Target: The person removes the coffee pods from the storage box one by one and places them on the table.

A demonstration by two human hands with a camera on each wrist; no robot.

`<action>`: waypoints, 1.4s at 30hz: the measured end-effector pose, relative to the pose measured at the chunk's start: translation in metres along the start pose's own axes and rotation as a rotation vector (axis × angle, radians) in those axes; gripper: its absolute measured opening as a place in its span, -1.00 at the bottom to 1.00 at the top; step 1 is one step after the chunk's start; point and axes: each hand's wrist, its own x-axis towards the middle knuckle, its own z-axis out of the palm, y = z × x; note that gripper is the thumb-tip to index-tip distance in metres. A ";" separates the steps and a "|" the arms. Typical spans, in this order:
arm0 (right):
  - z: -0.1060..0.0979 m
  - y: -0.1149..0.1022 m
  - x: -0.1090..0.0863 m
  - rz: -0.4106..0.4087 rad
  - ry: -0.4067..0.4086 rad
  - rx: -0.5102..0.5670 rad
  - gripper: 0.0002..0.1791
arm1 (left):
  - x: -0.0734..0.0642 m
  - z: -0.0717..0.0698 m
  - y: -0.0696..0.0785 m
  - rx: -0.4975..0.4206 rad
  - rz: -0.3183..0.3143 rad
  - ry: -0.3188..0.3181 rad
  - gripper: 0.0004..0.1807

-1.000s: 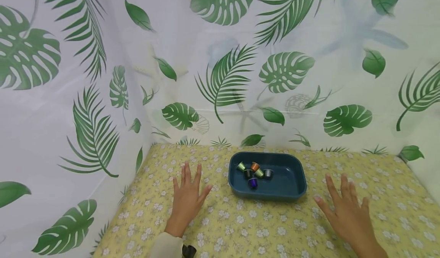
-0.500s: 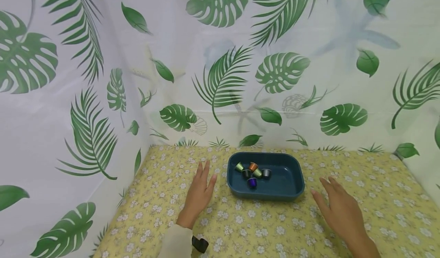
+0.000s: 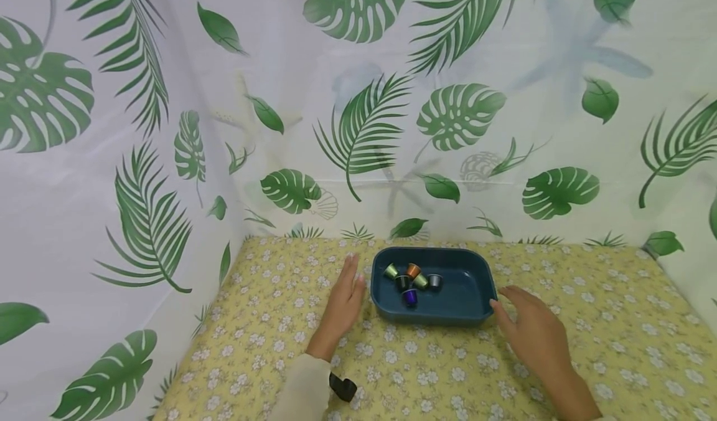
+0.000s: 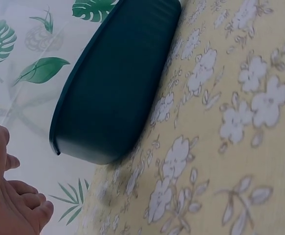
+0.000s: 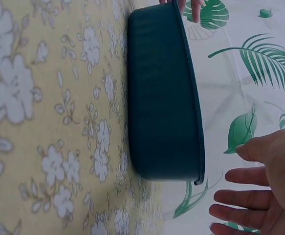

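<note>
A dark teal, smooth-walled rectangular tray with rounded corners (image 3: 454, 312) sits near the far edge of a yellow cloth printed with white flowers (image 3: 392, 377). Gathered in the tray's left half are six small, shiny, cup-shaped capsules: a pale green capsule (image 3: 390, 271) nearest the far left corner, an orange capsule (image 3: 413, 271) to its right, a black capsule (image 3: 403, 283), a second pale green capsule (image 3: 421, 281), a silver capsule (image 3: 434, 282) furthest right, and a violet-blue capsule (image 3: 410, 297) nearest the front edge.

A person's left hand (image 3: 343, 299), below a cream sleeve (image 3: 302, 387), is beside the tray's left edge, fingers extended, holding nothing. The right hand (image 3: 532, 331) is at the right edge, fingers relaxed and parted from the thumb, gripping nothing; its wrist view shows a gap before the tray. Behind stands a white sheet patterned with green leaves (image 3: 504, 215).
</note>
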 end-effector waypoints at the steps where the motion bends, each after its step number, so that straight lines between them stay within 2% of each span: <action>1: 0.002 -0.001 0.001 -0.017 0.014 0.003 -0.57 | 0.002 0.002 -0.001 -0.004 0.016 -0.002 -0.34; 6: 0.009 -0.004 0.006 -0.067 0.049 0.025 -0.52 | 0.011 0.011 0.001 -0.038 0.068 -0.020 -0.38; 12: 0.013 -0.005 0.009 -0.071 0.047 0.030 -0.52 | 0.021 0.025 0.005 -0.025 0.077 -0.020 -0.40; 18: 0.020 -0.010 0.014 -0.077 0.033 0.033 -0.56 | 0.023 0.030 0.007 0.009 0.052 -0.052 -0.35; 23: 0.024 -0.016 0.019 -0.065 0.013 0.056 -0.60 | 0.026 0.030 0.009 0.086 0.054 -0.078 -0.36; 31: 0.030 -0.020 0.028 -0.025 -0.063 0.100 -0.61 | 0.026 0.033 0.007 0.204 0.059 -0.129 -0.36; 42: 0.042 -0.024 0.036 -0.029 -0.095 0.120 -0.63 | 0.026 0.034 0.008 0.307 0.040 -0.130 -0.37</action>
